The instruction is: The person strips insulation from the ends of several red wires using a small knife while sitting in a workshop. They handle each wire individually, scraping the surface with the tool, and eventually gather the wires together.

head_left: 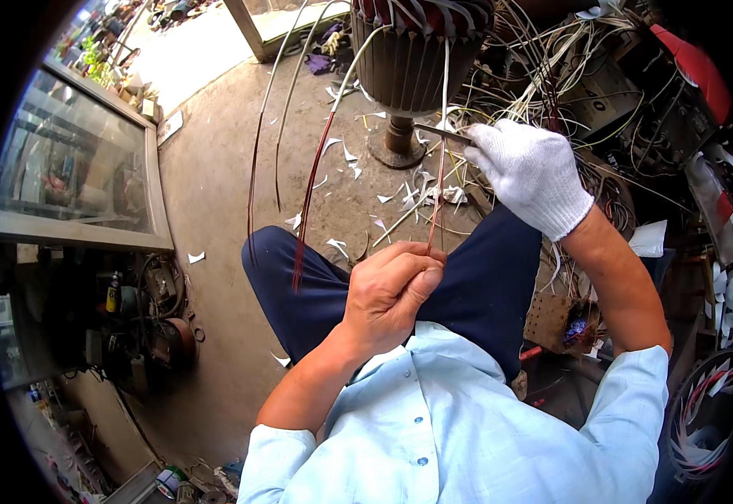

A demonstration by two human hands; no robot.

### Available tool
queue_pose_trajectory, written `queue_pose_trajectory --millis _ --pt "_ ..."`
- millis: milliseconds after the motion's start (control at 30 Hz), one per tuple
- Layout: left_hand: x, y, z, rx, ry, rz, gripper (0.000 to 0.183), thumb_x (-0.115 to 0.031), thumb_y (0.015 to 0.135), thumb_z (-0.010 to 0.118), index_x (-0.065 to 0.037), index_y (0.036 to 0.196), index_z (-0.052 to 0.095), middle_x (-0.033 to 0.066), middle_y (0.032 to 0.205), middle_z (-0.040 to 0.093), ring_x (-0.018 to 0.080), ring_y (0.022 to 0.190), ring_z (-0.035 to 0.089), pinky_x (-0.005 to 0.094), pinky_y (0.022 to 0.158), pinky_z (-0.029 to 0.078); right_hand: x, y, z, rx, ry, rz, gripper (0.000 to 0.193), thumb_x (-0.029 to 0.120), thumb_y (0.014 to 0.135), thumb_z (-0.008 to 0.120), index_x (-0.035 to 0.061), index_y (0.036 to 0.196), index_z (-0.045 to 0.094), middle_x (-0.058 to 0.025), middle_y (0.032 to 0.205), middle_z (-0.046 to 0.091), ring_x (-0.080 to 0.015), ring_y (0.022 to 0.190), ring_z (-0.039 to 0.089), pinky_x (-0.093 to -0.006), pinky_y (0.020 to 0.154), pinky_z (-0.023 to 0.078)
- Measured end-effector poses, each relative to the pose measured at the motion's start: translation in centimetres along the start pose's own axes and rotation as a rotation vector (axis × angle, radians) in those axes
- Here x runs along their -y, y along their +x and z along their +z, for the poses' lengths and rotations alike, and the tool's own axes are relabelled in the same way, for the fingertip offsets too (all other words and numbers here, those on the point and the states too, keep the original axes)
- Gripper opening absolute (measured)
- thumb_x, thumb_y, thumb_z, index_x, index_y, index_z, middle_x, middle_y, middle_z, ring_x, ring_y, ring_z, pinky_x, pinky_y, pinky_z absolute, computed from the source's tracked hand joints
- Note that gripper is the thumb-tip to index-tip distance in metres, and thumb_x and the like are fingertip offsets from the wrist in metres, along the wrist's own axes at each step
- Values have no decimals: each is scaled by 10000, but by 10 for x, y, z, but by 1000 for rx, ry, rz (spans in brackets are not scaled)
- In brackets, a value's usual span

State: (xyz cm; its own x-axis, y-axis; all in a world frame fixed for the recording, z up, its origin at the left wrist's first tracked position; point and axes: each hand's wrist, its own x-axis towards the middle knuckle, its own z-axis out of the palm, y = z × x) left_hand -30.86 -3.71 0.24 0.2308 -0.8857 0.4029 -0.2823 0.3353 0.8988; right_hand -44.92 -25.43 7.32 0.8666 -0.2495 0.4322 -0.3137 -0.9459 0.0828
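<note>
Bare and closed, my left hand [392, 290] pinches the lower end of a bundle of thin reddish-brown copper wires [439, 197] and holds it taut above my lap. The bundle comes out of a white sleeve [445, 80] hanging from a dark, ribbed cylindrical motor core [413, 71]. In its white knitted glove, my right hand [530, 172] grips a narrow metal blade [442, 133]. Its handle is hidden in the fingers. The blade lies across the wires just below the sleeve. Other sleeved copper leads [309, 181] hang loose to the left.
The core stands on a round metal base [397, 154]. White scraps [350, 160] litter the concrete floor [215, 176]. Tangled wires [543, 63] and machine parts crowd the right. A glass-paned frame [73, 160] stands left; a round wound core [706, 420] sits lower right.
</note>
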Motion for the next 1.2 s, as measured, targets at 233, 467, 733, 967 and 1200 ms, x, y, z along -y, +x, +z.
queue_pose_trajectory --millis 233,467,733,967,1200 --pt "2 -18 0 -167 -765 -304 445 -344 1111 488 42 1087 708 248 1160 715 248 844 698 331 735 565 11 -25 1 -136 174 180 210 245 916 744 76 1039 717 -111 791 664 -288 677 682 -403 574 527" --pt "-5 -16 2 -153 -1021 -316 428 -314 1118 475 50 1148 699 270 1226 691 261 901 727 306 674 583 39 -65 4 58 513 313 243 264 907 757 76 1061 736 -146 849 710 -335 752 709 -420 665 555" --pt "-13 -18 13 -167 -1003 -358 470 -371 1131 414 13 1206 674 255 1267 682 283 907 714 327 618 579 23 -49 82 145 693 710 362 372 997 652 75 1203 645 -198 913 727 -391 899 719 -477 782 555" --pt "-17 -18 26 -114 -1308 -381 549 -424 1144 309 -33 1290 665 229 1368 645 291 928 707 333 653 573 91 -73 37 -128 1042 380 316 161 861 790 53 1139 683 -139 878 685 -326 805 711 -408 714 564" --pt "-28 -4 25 -100 -1487 -316 510 -397 1140 363 -5 1296 651 265 1373 628 304 985 729 357 738 607 70 -28 81 -433 1465 1084 218 227 1065 610 40 964 659 27 708 594 -35 582 540 -222 527 424"
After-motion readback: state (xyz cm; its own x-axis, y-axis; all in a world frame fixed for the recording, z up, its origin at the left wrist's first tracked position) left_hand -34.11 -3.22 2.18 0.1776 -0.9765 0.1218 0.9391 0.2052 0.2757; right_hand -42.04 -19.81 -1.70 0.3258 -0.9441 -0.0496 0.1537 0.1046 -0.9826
